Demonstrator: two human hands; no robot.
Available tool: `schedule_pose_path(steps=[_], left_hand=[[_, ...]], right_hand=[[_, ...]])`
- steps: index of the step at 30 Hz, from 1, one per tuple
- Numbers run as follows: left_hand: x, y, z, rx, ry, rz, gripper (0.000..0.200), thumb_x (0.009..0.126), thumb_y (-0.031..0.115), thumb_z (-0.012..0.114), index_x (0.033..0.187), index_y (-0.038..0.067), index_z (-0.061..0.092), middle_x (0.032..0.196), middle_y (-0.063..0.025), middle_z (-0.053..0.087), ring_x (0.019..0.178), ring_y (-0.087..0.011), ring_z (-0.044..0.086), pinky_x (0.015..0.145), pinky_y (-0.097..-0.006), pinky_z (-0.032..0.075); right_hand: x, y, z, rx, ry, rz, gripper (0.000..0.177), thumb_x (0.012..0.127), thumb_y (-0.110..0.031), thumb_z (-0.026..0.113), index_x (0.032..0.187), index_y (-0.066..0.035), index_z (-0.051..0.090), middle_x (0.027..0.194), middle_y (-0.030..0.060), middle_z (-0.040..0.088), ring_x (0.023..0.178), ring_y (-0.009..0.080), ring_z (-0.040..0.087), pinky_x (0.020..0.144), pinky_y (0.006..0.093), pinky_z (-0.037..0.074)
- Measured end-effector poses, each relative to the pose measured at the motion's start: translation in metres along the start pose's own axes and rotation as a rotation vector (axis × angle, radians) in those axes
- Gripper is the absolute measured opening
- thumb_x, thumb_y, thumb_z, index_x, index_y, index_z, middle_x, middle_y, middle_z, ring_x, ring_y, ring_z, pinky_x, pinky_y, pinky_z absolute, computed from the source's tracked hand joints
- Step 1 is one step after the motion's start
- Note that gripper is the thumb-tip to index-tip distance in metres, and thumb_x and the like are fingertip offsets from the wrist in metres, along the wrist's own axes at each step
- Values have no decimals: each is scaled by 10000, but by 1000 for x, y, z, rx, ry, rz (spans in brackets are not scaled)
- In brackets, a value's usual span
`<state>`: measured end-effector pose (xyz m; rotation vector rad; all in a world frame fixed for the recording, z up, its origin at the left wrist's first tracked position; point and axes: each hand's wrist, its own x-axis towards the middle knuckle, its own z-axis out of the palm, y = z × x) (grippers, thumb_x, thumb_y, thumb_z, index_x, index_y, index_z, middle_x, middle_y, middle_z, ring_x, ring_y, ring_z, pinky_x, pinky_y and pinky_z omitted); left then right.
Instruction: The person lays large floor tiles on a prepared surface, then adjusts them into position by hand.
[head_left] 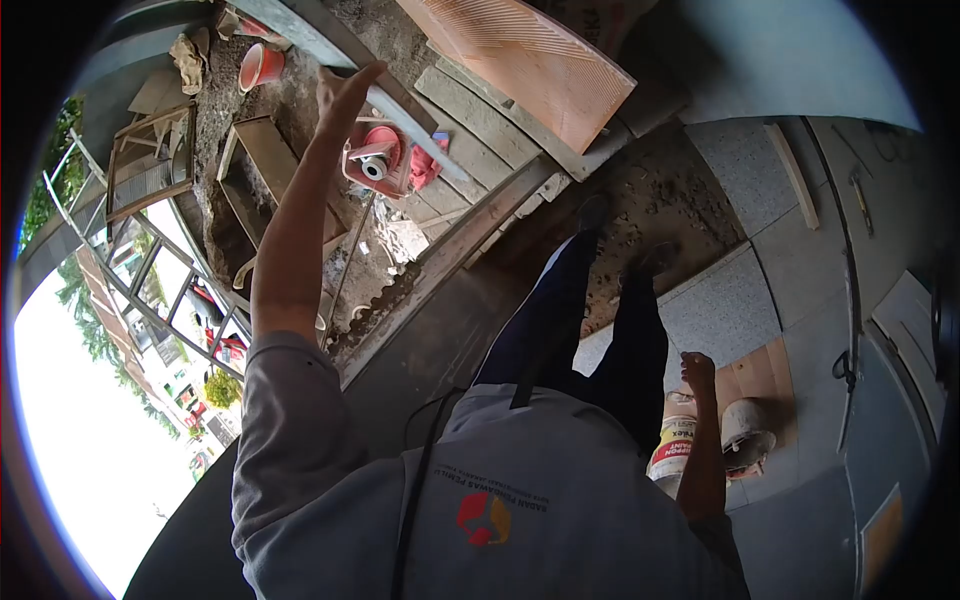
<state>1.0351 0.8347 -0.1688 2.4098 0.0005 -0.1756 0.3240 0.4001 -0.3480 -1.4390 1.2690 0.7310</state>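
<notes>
My left hand (345,95) reaches far forward at the upper left, its fingers around the edge of a long grey bar (400,112) that slants down to the right. Just below it sits a red plastic container (395,180) with a white roll-shaped object (374,168) in it, beside a crumpled red cloth (428,162). My right hand (697,371) hangs low on the right with its fingers curled in; whatever may be inside them is hidden. Close to that arm stand a labelled paint bucket (673,445) and a grey-stained bucket (747,435).
A large reddish-brown panel with ridged lines (530,60) leans at the top. Wooden planks (480,125) lie beyond a raised sill (455,260). My feet are on dirty, debris-strewn ground (680,190). Grey tiles (725,305) and a wood strip (792,175) lie rightward; a red bucket (261,67) stands outside.
</notes>
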Motion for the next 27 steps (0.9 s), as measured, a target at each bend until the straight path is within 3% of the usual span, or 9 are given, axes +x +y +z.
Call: schedule_pose_path(steps=[4, 7, 10, 11, 14, 18, 23, 25, 27], left_hand=[[1, -59, -4, 77, -47, -123, 835, 629, 415, 831, 1153, -111, 449, 1103, -236, 584, 1003, -307, 608, 876, -372, 492], [0, -104, 28, 209, -8, -248, 878, 601, 386, 823, 1193, -128, 426, 1132, -252, 576, 1047, -330, 592, 909, -371, 470], [-13, -109, 57, 308, -80, -341, 771, 592, 411, 814, 1077, -130, 555, 1104, -270, 611, 1055, -310, 610, 910, -370, 474], [12, -189, 73, 302, -183, -394, 805, 594, 419, 811, 1108, -139, 542, 1135, -278, 606, 1082, -329, 604, 928, -372, 469], [14, -207, 103, 281, -237, -408, 717, 608, 399, 806, 1083, -109, 631, 1091, -231, 651, 1013, -296, 630, 890, -366, 483], [28, -283, 145, -251, -340, -504, 359, 786, 272, 746, 1011, 0, 683, 874, -42, 614, 710, -154, 533, 641, -330, 466], [55, -264, 180, 183, -228, -436, 337, 723, 319, 740, 688, -9, 667, 742, -77, 620, 747, -220, 560, 695, -388, 482], [69, -278, 196, 394, -237, -400, 638, 672, 324, 752, 1083, -146, 620, 1075, -216, 655, 976, -286, 619, 839, -366, 507], [73, -284, 227, 621, -58, -495, 680, 689, 351, 730, 1151, -132, 600, 1156, -233, 635, 1086, -306, 598, 927, -344, 475]], right_hand=[[14, -6, -3, -258, -56, -139, 215, 862, -206, 605, 779, -14, 660, 669, 88, 615, 538, 201, 591, 539, 357, 499], [25, -11, -5, -905, 55, -866, 177, 868, -169, 592, 841, -22, 687, 780, 184, 663, 681, 312, 657, 609, 406, 512], [0, -55, 3, -770, 40, -587, 169, 865, -143, 574, 842, -30, 699, 830, 210, 660, 808, 366, 655, 702, 460, 513], [-3, -60, 5, -717, 53, -524, 173, 869, -144, 571, 843, -33, 701, 828, 203, 663, 814, 360, 657, 705, 460, 515], [11, -37, 7, -872, 56, -689, 162, 858, -154, 569, 837, -50, 691, 806, 181, 660, 767, 348, 655, 684, 457, 516], [12, -12, 9, -1037, -31, -634, 149, 856, -151, 563, 802, -73, 677, 746, 173, 632, 721, 349, 644, 670, 473, 508], [14, -23, 24, -807, 36, -368, 243, 881, -231, 552, 798, -35, 671, 775, 192, 643, 790, 371, 644, 729, 499, 502], [22, -23, 27, -703, 46, -253, 295, 884, -285, 556, 806, -25, 670, 815, 203, 654, 822, 382, 645, 762, 511, 498], [29, -16, 33, -614, 51, -175, 348, 883, -343, 563, 818, -19, 671, 863, 217, 663, 852, 392, 646, 797, 521, 492]])
